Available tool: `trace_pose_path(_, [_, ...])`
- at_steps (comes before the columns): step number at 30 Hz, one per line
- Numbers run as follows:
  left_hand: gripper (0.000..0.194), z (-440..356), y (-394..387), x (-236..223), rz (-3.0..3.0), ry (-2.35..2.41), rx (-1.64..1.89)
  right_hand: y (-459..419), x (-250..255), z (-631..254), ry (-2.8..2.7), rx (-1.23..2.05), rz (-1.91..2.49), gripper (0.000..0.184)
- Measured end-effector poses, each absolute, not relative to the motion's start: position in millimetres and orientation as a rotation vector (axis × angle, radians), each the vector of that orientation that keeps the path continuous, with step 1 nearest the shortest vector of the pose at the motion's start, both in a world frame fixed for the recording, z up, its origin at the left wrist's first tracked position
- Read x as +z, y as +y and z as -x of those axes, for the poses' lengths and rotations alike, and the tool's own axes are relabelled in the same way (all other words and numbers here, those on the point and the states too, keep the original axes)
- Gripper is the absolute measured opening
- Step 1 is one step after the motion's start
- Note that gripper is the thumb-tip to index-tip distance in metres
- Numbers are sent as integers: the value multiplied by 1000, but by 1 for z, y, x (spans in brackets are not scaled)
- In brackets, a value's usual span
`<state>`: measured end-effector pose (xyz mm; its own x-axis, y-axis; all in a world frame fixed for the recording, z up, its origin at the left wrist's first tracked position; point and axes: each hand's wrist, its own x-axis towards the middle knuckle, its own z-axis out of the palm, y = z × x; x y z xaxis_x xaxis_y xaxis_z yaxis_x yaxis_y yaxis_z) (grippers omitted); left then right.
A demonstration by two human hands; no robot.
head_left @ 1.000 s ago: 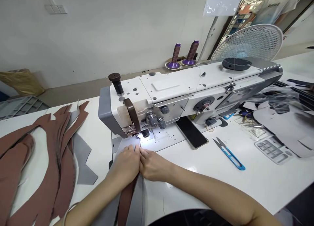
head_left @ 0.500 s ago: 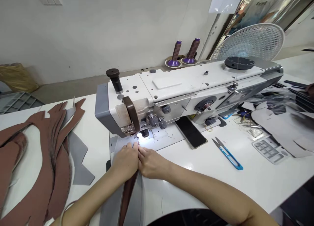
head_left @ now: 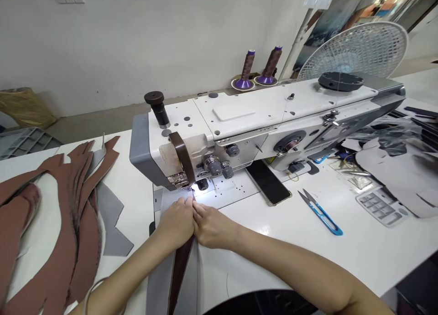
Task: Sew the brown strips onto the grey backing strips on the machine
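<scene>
A white sewing machine stands before me, its lamp lighting the needle area. My left hand and my right hand are pressed together just in front of the presser foot. Between them, closed fingers grip a brown and grey fabric piece. It runs from the lower edge of the view up between my hands towards the needle. My fingers cover most of its upper end, so the seam is hidden.
Brown cut pieces and a grey piece lie at left. To the right are a phone, blue thread snips and pale scraps. Two thread cones and a fan stand behind.
The camera view has shifted slightly, moving the machine and the things at right a little in the picture. Both hands keep almost the same place and grip at the needle.
</scene>
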<state>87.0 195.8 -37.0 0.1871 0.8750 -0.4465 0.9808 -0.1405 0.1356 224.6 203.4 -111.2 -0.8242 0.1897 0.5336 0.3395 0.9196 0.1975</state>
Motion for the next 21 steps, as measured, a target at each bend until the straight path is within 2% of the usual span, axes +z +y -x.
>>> trace_pose_path(6, [49,-82,199,-40,-2015,1719,-279,197,-113,-223,-2524,-428,383,23])
trace_pose_path(21, [51,-86,200,-36,-1913,1711,-316,198,-114,-221,-2474,-460,379,19])
